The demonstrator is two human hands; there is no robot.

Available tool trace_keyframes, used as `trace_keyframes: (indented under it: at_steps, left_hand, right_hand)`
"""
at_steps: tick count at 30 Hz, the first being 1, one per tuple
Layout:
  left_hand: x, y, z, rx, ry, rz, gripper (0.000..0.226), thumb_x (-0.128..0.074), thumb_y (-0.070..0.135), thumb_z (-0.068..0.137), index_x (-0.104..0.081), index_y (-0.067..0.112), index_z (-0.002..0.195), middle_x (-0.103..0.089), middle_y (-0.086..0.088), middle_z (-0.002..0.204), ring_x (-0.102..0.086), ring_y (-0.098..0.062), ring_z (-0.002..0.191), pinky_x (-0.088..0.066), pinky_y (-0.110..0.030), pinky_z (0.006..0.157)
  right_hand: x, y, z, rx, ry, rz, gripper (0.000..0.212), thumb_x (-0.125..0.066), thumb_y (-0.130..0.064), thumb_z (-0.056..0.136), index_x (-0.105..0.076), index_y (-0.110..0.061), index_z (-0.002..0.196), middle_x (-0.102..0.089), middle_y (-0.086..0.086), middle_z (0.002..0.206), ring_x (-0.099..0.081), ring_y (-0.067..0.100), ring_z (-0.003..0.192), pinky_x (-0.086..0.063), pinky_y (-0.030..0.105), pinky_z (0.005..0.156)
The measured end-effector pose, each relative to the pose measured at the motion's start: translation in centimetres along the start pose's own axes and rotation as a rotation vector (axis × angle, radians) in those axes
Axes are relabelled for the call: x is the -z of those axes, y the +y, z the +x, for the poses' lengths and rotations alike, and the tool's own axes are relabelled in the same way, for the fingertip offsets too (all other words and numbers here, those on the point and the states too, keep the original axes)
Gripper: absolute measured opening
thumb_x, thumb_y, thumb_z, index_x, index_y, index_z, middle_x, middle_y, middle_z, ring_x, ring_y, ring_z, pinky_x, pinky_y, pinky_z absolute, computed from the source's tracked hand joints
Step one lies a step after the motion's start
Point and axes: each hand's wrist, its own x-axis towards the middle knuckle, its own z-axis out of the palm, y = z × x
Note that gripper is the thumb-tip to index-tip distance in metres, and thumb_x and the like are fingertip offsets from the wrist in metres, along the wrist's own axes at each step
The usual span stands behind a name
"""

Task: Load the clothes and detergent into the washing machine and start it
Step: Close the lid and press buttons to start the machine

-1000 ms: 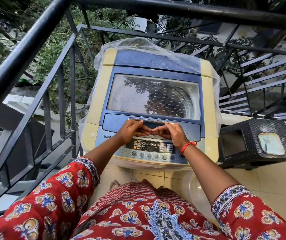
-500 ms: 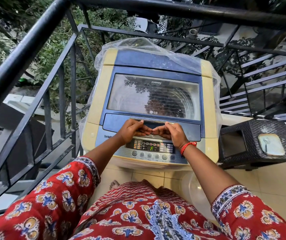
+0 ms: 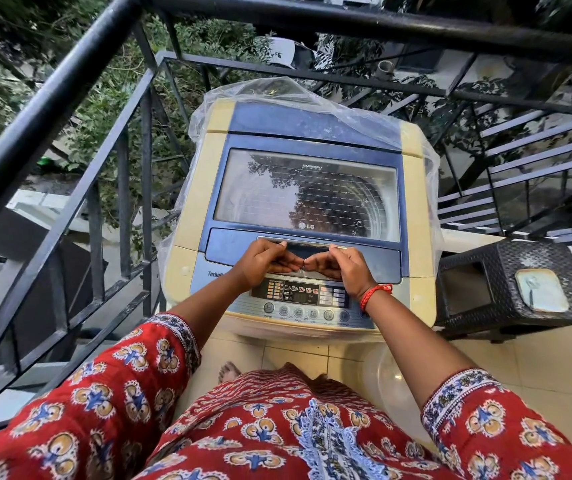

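Left hand (image 3: 263,263) and right hand (image 3: 341,266) grip the closed washing machine (image 3: 307,199) lid's front edge

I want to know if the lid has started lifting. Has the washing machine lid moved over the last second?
No. The lid lies flat as before, its front edge just above the control panel, with both hands at its handle.

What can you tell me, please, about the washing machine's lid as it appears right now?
The lid is shut and lies flat on the top-loading washing machine. It has a blue plastic-looking frame around a clear window bearing an LG logo; the drum shows dimly beneath tree reflections. Along its near edge runs a recessed handle. The left hand and right hand curl their fingers at that handle, fingertips nearly meeting. A clear plastic sheet drapes the machine behind it.
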Motion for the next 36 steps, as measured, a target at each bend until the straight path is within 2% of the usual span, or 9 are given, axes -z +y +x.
trace_keyframes:
  at_steps: [7, 16, 28, 31, 36]
  left_hand:
    - [0.06, 0.00, -0.04, 0.002, -0.003, -0.004, 0.046, -0.030, 0.017, 0.104, -0.067, -0.011, 0.102, -0.075, -0.008, 0.088, -0.071, -0.026, 0.089, -0.058, -0.028, 0.080]
    - [-0.02, -0.02, -0.01, 0.000, 0.003, -0.013, 0.045, -0.032, 0.017, 0.103, -0.069, -0.007, 0.097, -0.075, -0.008, 0.088, -0.071, -0.028, 0.089, -0.058, -0.032, 0.081]
    - [-0.06, -0.09, 0.02, -0.002, 0.015, -0.009, 0.045, -0.032, 0.016, 0.104, -0.068, -0.010, 0.097, -0.075, -0.007, 0.088, -0.070, -0.030, 0.090, -0.058, -0.032, 0.081]
    - [-0.09, -0.06, -0.02, -0.002, 0.012, -0.008, 0.045, -0.032, 0.017, 0.103, -0.070, -0.005, 0.095, -0.076, -0.006, 0.087, -0.071, -0.029, 0.089, -0.058, -0.032, 0.082]
    - [-0.04, -0.10, 0.00, -0.005, 0.023, -0.003, 0.046, -0.032, 0.017, 0.104, -0.068, -0.010, 0.099, -0.074, -0.012, 0.091, -0.071, -0.028, 0.089, -0.058, -0.031, 0.081]
  right_hand:
    - [-0.04, 0.10, 0.03, 0.000, 0.000, -0.003, 0.053, -0.030, -0.028, 0.101, -0.074, 0.001, 0.093, -0.075, 0.015, 0.091, -0.072, 0.027, 0.093, -0.055, 0.032, 0.088]
    - [-0.06, 0.16, 0.19, -0.016, 0.027, -0.024, 0.052, -0.029, -0.023, 0.104, -0.075, -0.003, 0.090, -0.076, 0.013, 0.091, -0.072, 0.026, 0.093, -0.053, 0.042, 0.093]
    - [-0.10, 0.03, 0.09, -0.015, 0.022, -0.041, 0.053, -0.028, -0.022, 0.104, -0.075, -0.002, 0.091, -0.076, 0.011, 0.090, -0.072, 0.023, 0.092, -0.053, 0.036, 0.090]
    - [-0.14, 0.10, 0.09, -0.010, 0.019, -0.033, 0.053, -0.029, -0.024, 0.104, -0.075, -0.003, 0.091, -0.076, 0.012, 0.091, -0.072, 0.025, 0.093, -0.053, 0.038, 0.091]
    - [-0.13, 0.04, 0.08, -0.009, 0.019, -0.031, 0.053, -0.028, -0.023, 0.104, -0.075, -0.004, 0.091, -0.076, 0.012, 0.091, -0.072, 0.024, 0.093, -0.054, 0.035, 0.089]
